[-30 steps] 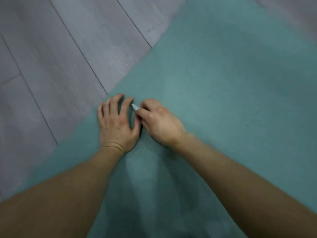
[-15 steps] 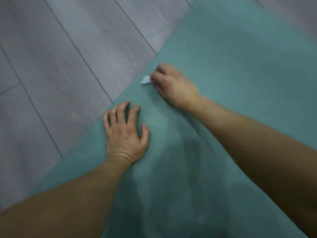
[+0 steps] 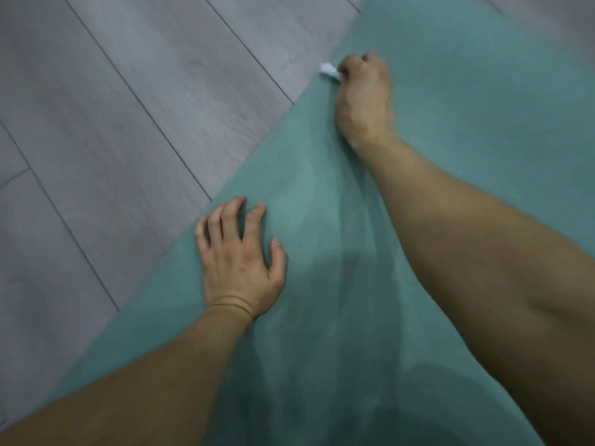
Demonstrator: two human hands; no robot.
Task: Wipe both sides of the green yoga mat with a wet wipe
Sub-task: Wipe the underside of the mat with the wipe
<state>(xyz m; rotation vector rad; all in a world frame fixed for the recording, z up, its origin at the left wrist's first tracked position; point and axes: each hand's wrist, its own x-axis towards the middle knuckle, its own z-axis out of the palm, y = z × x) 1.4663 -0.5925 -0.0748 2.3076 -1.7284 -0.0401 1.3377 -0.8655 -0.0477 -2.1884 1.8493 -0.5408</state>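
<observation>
The green yoga mat lies flat on the floor and runs diagonally through the view. My right hand is stretched far forward near the mat's left edge, fingers curled round a small white wet wipe that pokes out to the left and touches the mat. My left hand presses on the mat close to the same edge, fingers spread and slightly bent. A darker, damp-looking patch shows on the mat between my forearms.
Grey wood-look floor planks fill the left and top of the view beside the mat's edge. A strip of the same floor shows at the top right corner.
My right hand has slid the wipe forward along the mat's left edge, away from my left hand. The left hand has stayed pressed in place.
</observation>
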